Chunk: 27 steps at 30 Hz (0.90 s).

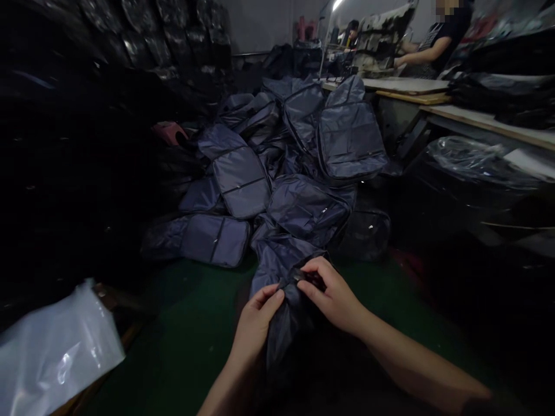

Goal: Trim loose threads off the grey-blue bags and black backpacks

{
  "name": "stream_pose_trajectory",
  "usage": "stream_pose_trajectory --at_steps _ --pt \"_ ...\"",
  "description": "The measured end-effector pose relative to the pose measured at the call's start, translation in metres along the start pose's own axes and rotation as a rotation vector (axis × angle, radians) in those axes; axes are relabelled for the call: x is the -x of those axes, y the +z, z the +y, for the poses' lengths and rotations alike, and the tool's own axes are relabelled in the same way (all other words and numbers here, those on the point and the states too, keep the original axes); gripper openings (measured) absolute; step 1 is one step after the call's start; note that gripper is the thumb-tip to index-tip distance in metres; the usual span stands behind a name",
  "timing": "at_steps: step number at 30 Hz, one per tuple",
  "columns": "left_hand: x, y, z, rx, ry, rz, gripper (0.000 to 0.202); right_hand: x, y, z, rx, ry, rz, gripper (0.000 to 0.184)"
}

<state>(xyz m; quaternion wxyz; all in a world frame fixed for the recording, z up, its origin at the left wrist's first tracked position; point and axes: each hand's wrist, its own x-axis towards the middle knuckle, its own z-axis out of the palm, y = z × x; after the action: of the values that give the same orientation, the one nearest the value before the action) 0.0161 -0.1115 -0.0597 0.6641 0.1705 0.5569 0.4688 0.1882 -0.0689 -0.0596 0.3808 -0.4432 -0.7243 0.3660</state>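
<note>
Okay, status: both hands are on a navy nylon backpack (288, 323) at the near edge of a loose pile of matching backpacks (243, 179), over the green floor (191, 329). Its lower end drops into shadow, so I can't tell what it rests on. Left hand (258, 318) is closed on a fold of the fabric, thumb on top. Right hand (332, 294) pinches the upper edge of the bag at a dark fitting, maybe a zip pull (310, 278), though it's too dark and small to be sure. Neither hand is released. Step in hand looks like working that edge with the fabric gripped from both sides. Next move calls for a firm left-hand hold, so the right has tension to work against. Around that: a clear plastic bag (56, 358) at lower left, a surface (485, 124) along the right side, and a dark heap in clear plastic wrap (468, 156) below it. Farther back, a co-worker (437, 52) has both arms reaching out over the far end of the surface.
</note>
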Motion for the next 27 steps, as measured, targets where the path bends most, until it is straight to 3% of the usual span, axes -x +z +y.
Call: stream_pose_trajectory --at_steps 6,19,27 --pt "-0.004 0.006 -0.003 0.009 0.028 -0.030 0.039 0.007 -0.004 -0.006 0.101 -0.020 0.002 0.018" --pt "0.002 0.017 -0.006 -0.032 0.131 0.031 0.034 0.015 0.004 -0.004 0.109 -0.069 0.079 0.019" --pt "0.003 0.016 -0.010 -0.180 0.294 -0.040 0.024 0.015 0.007 -0.010 0.044 -0.046 0.128 0.014"
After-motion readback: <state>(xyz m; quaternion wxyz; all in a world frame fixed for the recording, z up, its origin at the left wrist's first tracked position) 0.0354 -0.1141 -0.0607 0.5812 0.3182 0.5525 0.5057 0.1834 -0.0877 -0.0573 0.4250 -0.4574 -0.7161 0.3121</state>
